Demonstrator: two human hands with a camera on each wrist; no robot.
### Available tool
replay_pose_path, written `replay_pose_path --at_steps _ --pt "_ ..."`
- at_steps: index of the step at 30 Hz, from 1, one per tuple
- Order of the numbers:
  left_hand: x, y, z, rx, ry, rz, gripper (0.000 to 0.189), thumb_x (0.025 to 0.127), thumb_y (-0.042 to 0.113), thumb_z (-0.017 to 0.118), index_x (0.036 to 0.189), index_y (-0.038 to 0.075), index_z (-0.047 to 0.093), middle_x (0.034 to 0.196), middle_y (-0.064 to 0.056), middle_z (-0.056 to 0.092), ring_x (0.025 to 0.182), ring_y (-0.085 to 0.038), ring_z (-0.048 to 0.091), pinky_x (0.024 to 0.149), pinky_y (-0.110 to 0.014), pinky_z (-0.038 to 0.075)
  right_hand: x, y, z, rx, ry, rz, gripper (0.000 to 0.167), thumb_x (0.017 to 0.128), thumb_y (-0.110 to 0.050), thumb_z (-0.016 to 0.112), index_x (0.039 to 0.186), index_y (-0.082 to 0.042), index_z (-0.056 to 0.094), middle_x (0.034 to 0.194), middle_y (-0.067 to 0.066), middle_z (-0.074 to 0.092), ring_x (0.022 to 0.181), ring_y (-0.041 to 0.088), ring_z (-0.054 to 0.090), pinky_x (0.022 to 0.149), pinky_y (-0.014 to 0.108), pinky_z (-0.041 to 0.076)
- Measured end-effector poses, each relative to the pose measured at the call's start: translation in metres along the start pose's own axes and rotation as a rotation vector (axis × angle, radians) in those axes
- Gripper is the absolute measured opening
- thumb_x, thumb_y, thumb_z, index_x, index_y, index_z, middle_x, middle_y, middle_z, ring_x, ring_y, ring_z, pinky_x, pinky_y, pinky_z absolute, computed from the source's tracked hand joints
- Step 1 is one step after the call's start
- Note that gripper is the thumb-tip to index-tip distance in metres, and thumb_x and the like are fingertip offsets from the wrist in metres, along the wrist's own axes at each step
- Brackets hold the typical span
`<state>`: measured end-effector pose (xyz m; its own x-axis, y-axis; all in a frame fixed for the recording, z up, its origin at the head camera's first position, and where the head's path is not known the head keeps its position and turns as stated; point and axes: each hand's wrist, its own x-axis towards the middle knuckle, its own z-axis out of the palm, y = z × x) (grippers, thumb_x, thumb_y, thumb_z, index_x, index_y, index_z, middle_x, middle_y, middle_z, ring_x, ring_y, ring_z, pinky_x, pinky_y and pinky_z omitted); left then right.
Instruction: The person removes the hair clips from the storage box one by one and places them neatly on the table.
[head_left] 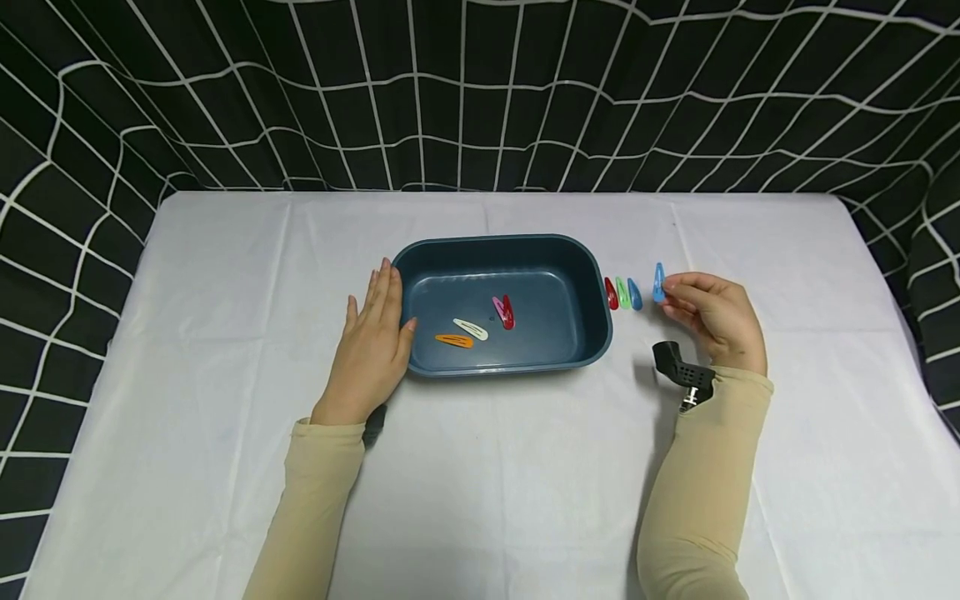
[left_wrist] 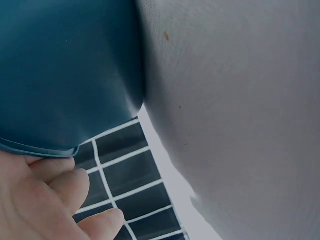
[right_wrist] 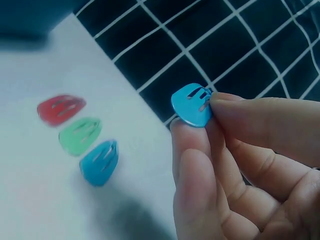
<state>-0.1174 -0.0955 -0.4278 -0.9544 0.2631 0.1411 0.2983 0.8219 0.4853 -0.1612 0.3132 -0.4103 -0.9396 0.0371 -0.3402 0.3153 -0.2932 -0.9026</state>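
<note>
Between thumb and fingers my right hand (head_left: 716, 321) pinches a light blue snap hair clip (right_wrist: 192, 105), held up off the cloth. To its left a red clip (right_wrist: 61, 109), a green clip (right_wrist: 80, 136) and a darker blue clip (right_wrist: 99, 164) lie in a row beside the bin's right end. My left hand (head_left: 371, 350) rests with straight fingers against the left rim of the dark blue plastic bin (head_left: 498, 369). Inside the bin are an orange clip (head_left: 454, 341), a white clip (head_left: 471, 329), a pink clip (head_left: 498, 308) and a red clip (head_left: 508, 312).
A white cloth (head_left: 495, 500) with faint creases covers the table. Black netting-patterned fabric (head_left: 487, 100) with white lines stands behind it and along both sides. A black wrist camera mount (head_left: 682, 371) sticks out from the right sleeve, near the table.
</note>
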Motion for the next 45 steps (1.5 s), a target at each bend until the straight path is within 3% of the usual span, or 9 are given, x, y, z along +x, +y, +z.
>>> replay_pose_path --at_steps 9,12,19,23,32,35,40,45 --pt "0.000 0.000 0.001 0.004 -0.008 -0.004 0.061 0.101 0.023 0.043 0.147 -0.007 0.016 0.156 -0.015 0.005 0.143 -0.029 0.009 0.109 -0.058 0.010 0.009 0.007 -0.011 -0.172 0.082 0.066 0.018 0.088 0.002 0.063 0.076 -0.008 0.073 0.074 0.001 0.069 0.061 0.008 0.063 0.059 0.020 0.052" --pt "0.000 0.000 0.000 0.005 -0.008 -0.003 0.061 0.101 0.023 0.042 0.147 -0.007 0.015 0.156 -0.015 0.005 0.143 -0.030 0.009 0.109 -0.058 0.011 0.011 0.008 -0.013 -0.212 0.074 0.071 0.020 0.088 0.002 0.062 0.076 -0.008 0.073 0.073 0.001 0.069 0.061 0.008 0.063 0.057 0.019 0.052" --pt "0.000 0.000 0.000 -0.010 -0.008 -0.004 0.061 0.101 0.022 0.042 0.147 -0.007 0.014 0.156 -0.015 0.004 0.143 -0.030 0.009 0.109 -0.058 0.009 0.015 0.005 -0.012 -0.453 0.066 0.075 0.021 0.089 -0.005 0.064 0.073 -0.016 0.072 0.069 -0.004 0.068 0.061 0.004 0.064 0.056 0.016 0.051" --pt "0.000 0.000 0.001 -0.009 -0.001 -0.001 0.061 0.101 0.022 0.042 0.147 -0.007 0.014 0.156 -0.015 0.004 0.143 -0.030 0.009 0.109 -0.058 0.010 0.018 0.002 -0.010 -0.533 0.064 0.096 0.023 0.090 -0.005 0.062 0.072 -0.016 0.072 0.069 -0.005 0.068 0.061 0.004 0.064 0.057 0.017 0.051" --pt "-0.001 0.000 0.001 -0.001 0.006 0.003 0.061 0.100 0.021 0.043 0.147 -0.007 0.015 0.156 -0.016 0.005 0.143 -0.031 0.010 0.108 -0.059 0.012 0.024 0.001 -0.009 -0.787 0.117 0.078 0.009 0.086 -0.010 0.068 0.082 -0.004 0.073 0.065 -0.008 0.064 0.058 0.003 0.057 0.057 0.018 0.050" --pt "0.000 0.000 0.000 -0.002 0.004 0.000 0.061 0.100 0.021 0.043 0.147 -0.007 0.015 0.156 -0.016 0.005 0.143 -0.031 0.010 0.108 -0.059 0.011 0.026 0.003 -0.009 -0.870 0.153 0.048 0.015 0.087 -0.011 0.068 0.088 0.003 0.072 0.063 -0.010 0.063 0.057 0.004 0.055 0.055 0.019 0.048" --pt "0.000 0.000 0.000 -0.003 0.004 -0.006 0.062 0.100 0.021 0.043 0.147 -0.007 0.014 0.156 -0.016 0.005 0.143 -0.031 0.009 0.108 -0.059 0.011 0.023 0.006 -0.006 -0.900 0.205 0.002 0.018 0.086 -0.012 0.068 0.091 0.005 0.072 0.063 -0.013 0.062 0.058 0.002 0.056 0.055 0.018 0.048" --pt "0.000 0.002 -0.001 -0.003 0.000 -0.005 0.062 0.100 0.022 0.043 0.147 -0.007 0.014 0.156 -0.016 0.005 0.143 -0.030 0.009 0.108 -0.059 0.012 0.017 0.009 -0.008 -0.804 0.235 -0.030 0.017 0.086 -0.010 0.069 0.092 0.005 0.073 0.063 -0.017 0.063 0.061 -0.002 0.058 0.058 0.014 0.048"
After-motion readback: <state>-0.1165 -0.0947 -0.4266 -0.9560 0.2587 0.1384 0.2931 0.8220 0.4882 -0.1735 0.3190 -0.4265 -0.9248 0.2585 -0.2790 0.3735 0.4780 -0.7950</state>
